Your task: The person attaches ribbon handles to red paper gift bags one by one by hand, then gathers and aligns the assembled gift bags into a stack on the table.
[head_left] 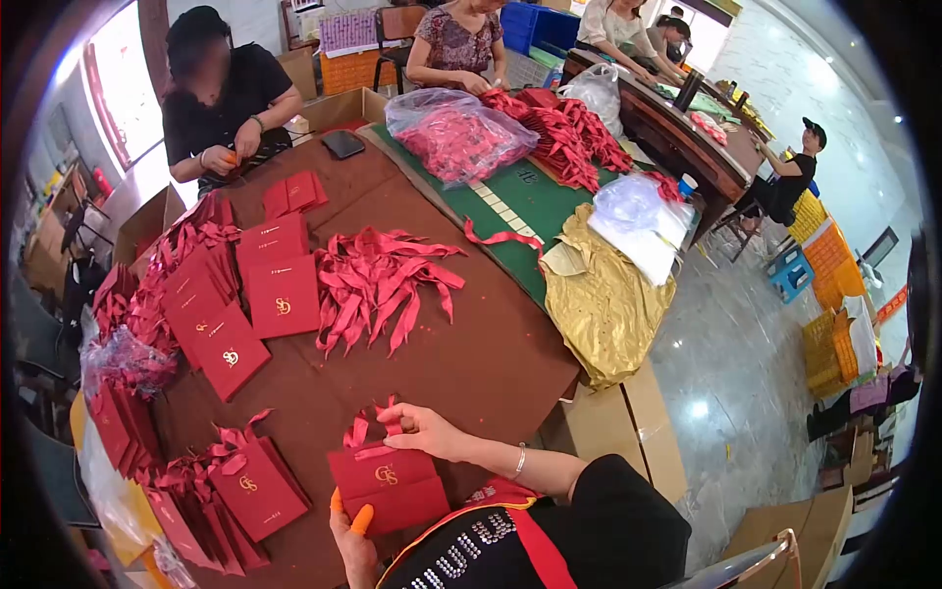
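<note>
A red card pouch (402, 496) with a gold emblem is held close to my body at the table's near edge. My left hand (355, 535), with orange covers on its fingertips, grips the pouch's lower left side. My right hand (422, 434) pinches the red ribbon (358, 429) at the pouch's top, thumb and fingers together. Beyond my hands lies a loose pile of red ribbons (378, 285) on the brown cloth (471, 363). Red pouches (283, 296) are stacked left of that pile, and more pouches with ribbons (260, 489) lie to the near left.
A black phone (342, 145) lies at the far edge, near a seated person (231, 108). A plastic bag of red ribbons (459, 137) and gold wrapping (608, 304) lie on the green surface. Other people sit farther back. Cardboard (628, 432) stands right of the table.
</note>
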`<action>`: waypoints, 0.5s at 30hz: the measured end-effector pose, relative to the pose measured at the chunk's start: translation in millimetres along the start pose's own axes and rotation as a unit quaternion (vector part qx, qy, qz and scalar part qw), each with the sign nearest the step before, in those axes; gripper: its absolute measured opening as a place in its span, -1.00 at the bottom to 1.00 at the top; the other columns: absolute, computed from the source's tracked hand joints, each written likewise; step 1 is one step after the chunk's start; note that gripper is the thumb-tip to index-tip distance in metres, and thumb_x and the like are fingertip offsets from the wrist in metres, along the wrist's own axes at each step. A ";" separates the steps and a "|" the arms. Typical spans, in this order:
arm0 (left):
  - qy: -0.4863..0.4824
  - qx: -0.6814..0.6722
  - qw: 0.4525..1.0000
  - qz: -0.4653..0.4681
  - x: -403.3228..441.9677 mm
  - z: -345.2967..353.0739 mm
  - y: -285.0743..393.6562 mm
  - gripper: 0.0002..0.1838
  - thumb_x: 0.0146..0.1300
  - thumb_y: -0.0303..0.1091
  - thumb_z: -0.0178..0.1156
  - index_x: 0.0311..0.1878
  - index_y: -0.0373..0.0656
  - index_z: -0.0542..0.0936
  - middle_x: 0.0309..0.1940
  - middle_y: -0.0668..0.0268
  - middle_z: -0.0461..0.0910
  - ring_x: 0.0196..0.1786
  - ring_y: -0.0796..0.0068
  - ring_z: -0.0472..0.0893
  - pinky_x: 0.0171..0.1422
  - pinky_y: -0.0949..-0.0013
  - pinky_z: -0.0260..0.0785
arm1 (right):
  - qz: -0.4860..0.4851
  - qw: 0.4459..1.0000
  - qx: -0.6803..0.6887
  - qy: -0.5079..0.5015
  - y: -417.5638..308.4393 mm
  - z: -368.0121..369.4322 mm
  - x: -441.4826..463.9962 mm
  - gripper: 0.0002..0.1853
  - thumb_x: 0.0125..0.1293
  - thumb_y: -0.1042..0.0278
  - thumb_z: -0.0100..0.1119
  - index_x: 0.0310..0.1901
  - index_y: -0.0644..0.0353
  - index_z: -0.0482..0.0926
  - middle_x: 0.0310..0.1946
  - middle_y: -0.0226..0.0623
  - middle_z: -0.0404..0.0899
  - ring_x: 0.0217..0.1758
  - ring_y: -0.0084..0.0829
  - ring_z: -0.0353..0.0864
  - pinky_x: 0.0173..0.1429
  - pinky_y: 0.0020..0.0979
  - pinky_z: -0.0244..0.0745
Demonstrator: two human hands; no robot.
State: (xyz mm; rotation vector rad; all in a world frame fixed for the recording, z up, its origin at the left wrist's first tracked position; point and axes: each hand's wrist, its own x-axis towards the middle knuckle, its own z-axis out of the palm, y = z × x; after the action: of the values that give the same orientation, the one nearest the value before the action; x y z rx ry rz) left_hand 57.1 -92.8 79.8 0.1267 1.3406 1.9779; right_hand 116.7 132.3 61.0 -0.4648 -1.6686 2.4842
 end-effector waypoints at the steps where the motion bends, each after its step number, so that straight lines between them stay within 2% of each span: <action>1: 0.012 -0.027 1.000 -0.007 0.7 0.1 0.2 -0.36 0.06 -0.68 0.13 0.28 -0.28 0.26 0.12 0.18 0.45 0.17 0.37 0.44 0.27 0.33 0.27 | -0.008 1.000 -0.025 0.000 1.3 0.2 2.1 -0.64 0.25 0.44 0.20 0.07 0.20 0.40 -0.30 -0.49 0.48 -0.19 -0.70 0.44 -0.04 -0.57 0.37; 5: -0.057 -0.018 0.998 0.027 -8.1 -17.2 -11.2 -0.34 0.14 -0.55 0.11 0.34 -0.23 0.18 0.25 0.16 0.32 0.25 0.29 0.37 0.31 0.24 0.25 | -0.048 0.998 -0.009 0.028 3.1 5.0 5.7 -0.79 0.25 0.47 0.19 -0.09 0.21 0.47 -0.31 -0.48 0.52 -0.21 -0.67 0.48 -0.05 -0.57 0.39; 7: -0.096 -0.080 0.992 0.024 -9.6 -22.6 -15.2 -0.32 0.18 -0.40 0.14 0.36 -0.22 0.14 0.29 0.15 0.27 0.28 0.26 0.34 0.33 0.20 0.23 | -0.036 0.998 0.028 0.039 -2.4 5.6 8.2 -0.85 0.25 0.46 0.20 -0.16 0.19 0.49 -0.30 -0.47 0.52 -0.22 -0.67 0.48 -0.07 -0.58 0.39; 9: -0.120 -0.120 0.985 0.016 2.1 -27.1 -22.6 -0.33 0.18 -0.38 0.14 0.36 -0.22 0.15 0.28 0.14 0.28 0.28 0.25 0.34 0.32 0.20 0.24 | -0.101 0.993 0.019 0.052 9.6 9.4 17.1 -0.84 0.24 0.49 0.21 -0.16 0.19 0.48 -0.31 -0.47 0.51 -0.23 -0.66 0.49 -0.08 -0.59 0.38; 12: -0.118 -0.238 0.964 0.011 17.4 -40.1 -33.7 -0.34 0.20 -0.32 0.14 0.35 -0.22 0.16 0.27 0.13 0.30 0.26 0.23 0.37 0.29 0.19 0.28 | -0.108 0.992 0.039 0.056 4.6 14.1 23.0 -0.83 0.23 0.51 0.21 -0.16 0.19 0.48 -0.34 -0.51 0.49 -0.25 -0.67 0.48 -0.10 -0.60 0.39; 14: -0.070 -0.312 0.947 0.028 10.7 -60.0 -38.5 -0.34 0.21 -0.28 0.14 0.35 -0.21 0.17 0.25 0.13 0.32 0.24 0.22 0.38 0.27 0.18 0.30 | -0.125 0.987 0.066 0.077 8.6 19.3 32.7 -0.84 0.22 0.50 0.21 -0.17 0.19 0.48 -0.35 -0.52 0.48 -0.25 -0.68 0.47 -0.12 -0.60 0.39; 15: -0.195 -0.320 0.925 0.058 8.7 -69.2 -40.8 -0.42 0.23 -0.34 0.15 0.31 -0.18 0.24 0.19 0.17 0.38 0.19 0.22 0.42 0.19 0.16 0.36 | -0.113 0.989 0.032 0.093 2.8 22.5 32.0 -0.83 0.22 0.48 0.22 -0.17 0.17 0.48 -0.35 -0.51 0.48 -0.25 -0.69 0.46 -0.12 -0.60 0.39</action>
State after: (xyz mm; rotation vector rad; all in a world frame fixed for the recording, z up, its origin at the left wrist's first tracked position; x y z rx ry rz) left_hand 40.0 -132.8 11.6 0.2737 0.4081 2.2398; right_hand 79.6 119.7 60.2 -0.4584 -1.4770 2.2496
